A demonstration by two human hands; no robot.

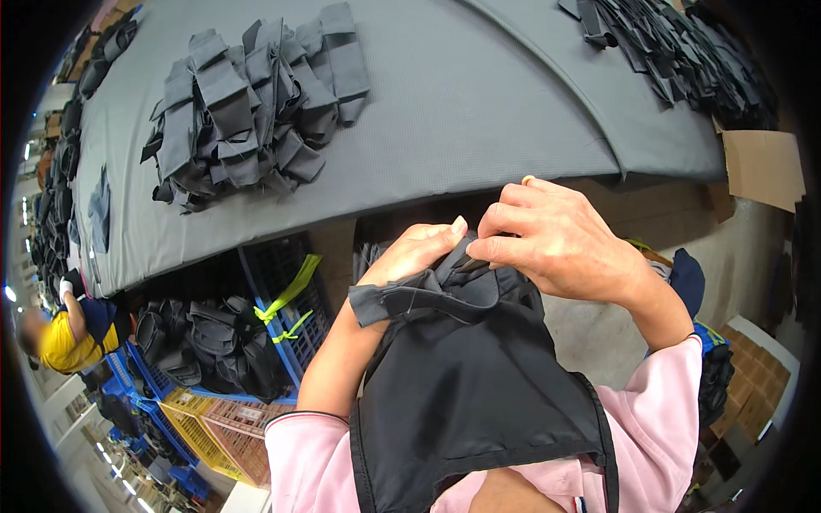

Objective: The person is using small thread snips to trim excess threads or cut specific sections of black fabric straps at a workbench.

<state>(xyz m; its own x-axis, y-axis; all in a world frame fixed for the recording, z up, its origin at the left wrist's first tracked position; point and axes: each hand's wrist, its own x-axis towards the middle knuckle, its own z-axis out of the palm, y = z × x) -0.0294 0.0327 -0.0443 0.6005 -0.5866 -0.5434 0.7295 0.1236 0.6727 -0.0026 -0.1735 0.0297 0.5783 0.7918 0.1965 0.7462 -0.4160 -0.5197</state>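
Observation:
In front of my chest, both hands pinch a dark grey fabric strip (457,292) at its upper end. My left hand (417,253) is closed on it, thumb pointing up. My right hand (552,244) holds it between thumb and index finger, with the other fingers curled. A wide band of the strip hangs below my hands in a loop, one cut end sticking out to the left with a loose thread. It hangs over the black apron (462,389) that I wear. What lies between the fingertips is partly hidden.
Beyond my hands is a grey-covered table (445,111). On it lie a heap of dark fabric strips (248,107) and another dark pile (667,56). Below stand a blue crate (295,316), black bags (218,338) and yellow and pink crates (227,432). A person in yellow (73,338) is far left.

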